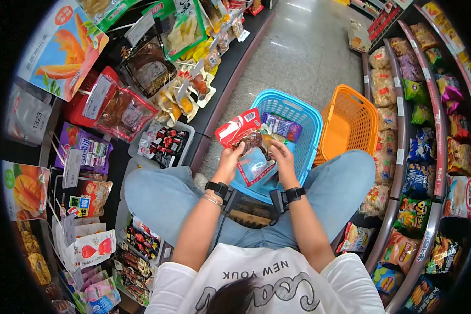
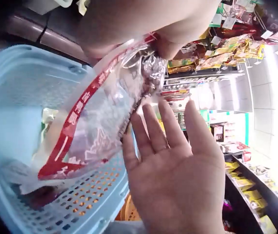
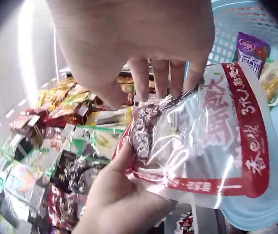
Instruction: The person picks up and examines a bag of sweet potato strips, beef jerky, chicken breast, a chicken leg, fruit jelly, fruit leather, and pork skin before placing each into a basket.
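My left hand (image 1: 228, 163) holds a clear bag with red edges and white lettering (image 3: 212, 141), its thumb over the front and fingers beneath. Dark pieces show through the bag at one end. Alongside, my right hand (image 2: 178, 190) has straight, spread fingers (image 2: 170, 124) at the bag's dark end. The bag is tilted above a blue basket (image 1: 293, 98). In that basket lie a purple snack pack (image 1: 282, 127) and a clear pack with yellow contents (image 3: 275, 84).
An orange basket (image 1: 349, 92) stands on the floor right of the blue one. Hanging snack packs (image 1: 152, 65) fill the left rack, with a grey bin of small packs (image 1: 165, 145) below. Right-hand shelves (image 1: 395, 172) hold more bagged snacks. A tiled aisle (image 1: 293, 49) runs ahead.
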Demonstrator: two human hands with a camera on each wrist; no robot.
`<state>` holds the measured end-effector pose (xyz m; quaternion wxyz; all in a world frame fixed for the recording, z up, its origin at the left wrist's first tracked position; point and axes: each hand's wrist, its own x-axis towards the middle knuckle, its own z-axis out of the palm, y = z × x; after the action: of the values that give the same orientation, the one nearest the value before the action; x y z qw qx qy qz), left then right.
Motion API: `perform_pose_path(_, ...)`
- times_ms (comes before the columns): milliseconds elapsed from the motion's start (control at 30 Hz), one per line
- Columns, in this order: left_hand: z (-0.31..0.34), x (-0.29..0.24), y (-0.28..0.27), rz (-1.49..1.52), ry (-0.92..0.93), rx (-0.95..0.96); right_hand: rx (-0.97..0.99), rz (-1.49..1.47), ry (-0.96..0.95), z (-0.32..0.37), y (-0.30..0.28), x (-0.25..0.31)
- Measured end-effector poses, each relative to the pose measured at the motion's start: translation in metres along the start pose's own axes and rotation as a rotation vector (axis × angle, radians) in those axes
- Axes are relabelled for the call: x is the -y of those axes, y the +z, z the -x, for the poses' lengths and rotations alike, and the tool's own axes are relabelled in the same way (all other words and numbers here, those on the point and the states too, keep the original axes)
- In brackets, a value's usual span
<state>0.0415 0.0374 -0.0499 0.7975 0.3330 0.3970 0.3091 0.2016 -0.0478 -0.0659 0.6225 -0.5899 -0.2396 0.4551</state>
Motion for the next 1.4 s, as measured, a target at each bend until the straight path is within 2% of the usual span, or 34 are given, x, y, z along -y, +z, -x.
perform_pose_path(100,0.001,0.001,0.006,-0.015,-0.002,-0.010,0.024,0.050,-0.029,0.000,0.002,0.004)
perform_pose_path(200,-0.005,0.017,0.009,-0.142,0.128,0.037,0.115,0.165,-0.152,0.006,0.016,0.003)
perform_pose_path(233,0.017,-0.004,0.032,-0.189,0.120,-0.020,0.150,0.149,-0.204,0.006,0.021,-0.010)
perform_pose_path(267,0.015,0.002,0.030,-0.203,0.148,0.054,0.189,0.131,-0.258,0.005,0.025,-0.021)
perform_pose_path(300,0.008,0.011,0.023,-0.220,0.178,0.124,0.317,-0.001,-0.099,0.009,0.027,-0.007)
perform_pose_path(333,0.001,0.017,0.015,-0.239,0.212,0.193,0.299,0.019,-0.239,0.008,0.029,-0.008)
perform_pose_path(400,-0.005,0.021,0.008,-0.779,0.596,0.078,0.292,-0.019,-0.075,0.004,0.018,-0.016)
perform_pose_path(433,0.007,0.003,0.017,-0.679,0.429,0.041,0.293,-0.064,0.019,0.004,0.020,-0.002)
perform_pose_path(467,0.008,-0.002,0.017,-0.539,0.408,-0.027,0.291,-0.106,0.113,0.006,0.022,0.011)
perform_pose_path(533,0.010,-0.017,0.010,-0.724,0.553,-0.284,0.339,-0.148,0.069,0.002,0.030,0.016)
perform_pose_path(633,0.009,-0.033,-0.008,-0.790,0.794,-0.487,0.462,-0.135,0.109,-0.003,0.040,0.033)
perform_pose_path(667,0.003,-0.033,-0.021,-0.725,0.779,-0.476,0.493,-0.118,0.110,-0.005,0.045,0.034)
perform_pose_path(767,0.020,-0.068,-0.030,-0.067,0.529,-0.190,0.565,-0.073,0.088,-0.010,0.063,0.043)
perform_pose_path(800,0.028,-0.081,-0.038,-0.042,0.428,-0.066,0.585,-0.036,0.039,-0.014,0.071,0.043)
perform_pose_path(867,0.039,-0.089,-0.050,-0.074,0.342,-0.149,0.622,0.036,-0.058,-0.023,0.091,0.042)
perform_pose_path(1000,0.062,-0.108,-0.064,0.041,0.460,-0.334,0.503,0.144,-0.312,-0.022,0.159,0.088)
perform_pose_path(1100,0.076,-0.127,-0.066,0.151,0.530,-0.371,0.346,0.237,-0.367,-0.029,0.212,0.101)
perform_pose_path(1133,0.076,-0.133,-0.069,0.144,0.568,-0.417,0.286,0.199,-0.446,-0.030,0.231,0.105)
perform_pose_path(1200,0.075,-0.147,-0.076,0.130,0.649,-0.514,0.259,0.206,-0.437,-0.034,0.260,0.112)
perform_pose_path(1267,0.082,-0.168,-0.082,0.141,0.687,-0.550,0.312,0.171,-0.428,-0.025,0.285,0.133)
perform_pose_path(1333,0.083,-0.183,-0.093,0.147,0.726,-0.579,0.345,0.164,-0.536,-0.029,0.305,0.131)
perform_pose_path(1400,0.085,-0.194,-0.101,0.155,0.761,-0.578,0.349,0.164,-0.533,-0.038,0.322,0.126)
